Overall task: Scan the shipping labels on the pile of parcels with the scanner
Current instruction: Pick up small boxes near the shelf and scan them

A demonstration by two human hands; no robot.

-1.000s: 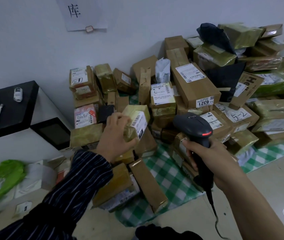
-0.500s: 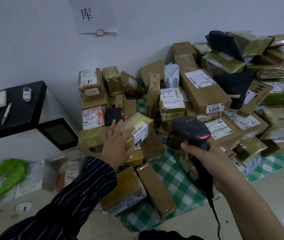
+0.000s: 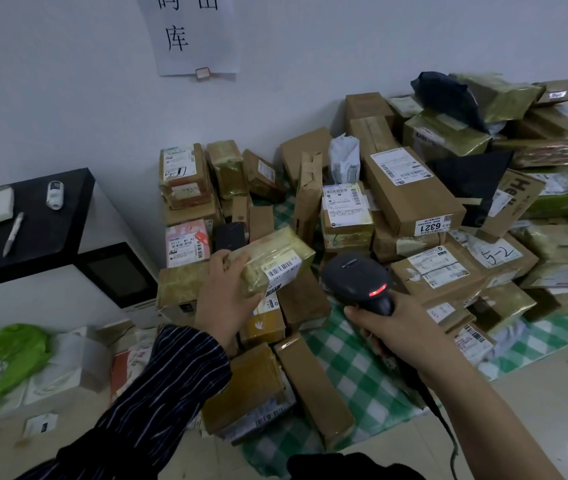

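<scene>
The left hand (image 3: 227, 299), in a striped sleeve (image 3: 157, 393), grips the left end of a small parcel (image 3: 272, 252) wrapped in yellowish tape and holds it above the boxes beneath. The parcel's white barcode label (image 3: 284, 271) is at the end nearer the right hand (image 3: 400, 330). That hand is wrapped round the handle of a black scanner (image 3: 358, 282), whose head sits just right of the parcel, a red light glowing on it. The hands are apart. Parcel and scanner are close but not touching.

Below and between the hands, a long brown box (image 3: 313, 386) lies on a green checked cloth (image 3: 355, 372). A green bag (image 3: 1, 355) lies left of the left hand, and a black table (image 3: 50, 230) with a pen (image 3: 13, 233) stands farther off. Beyond the right hand, the pile of parcels (image 3: 466, 265) rises against the wall, with a big box marked 6321 (image 3: 410, 195) among them. A paper sign (image 3: 189, 32) hangs above.
</scene>
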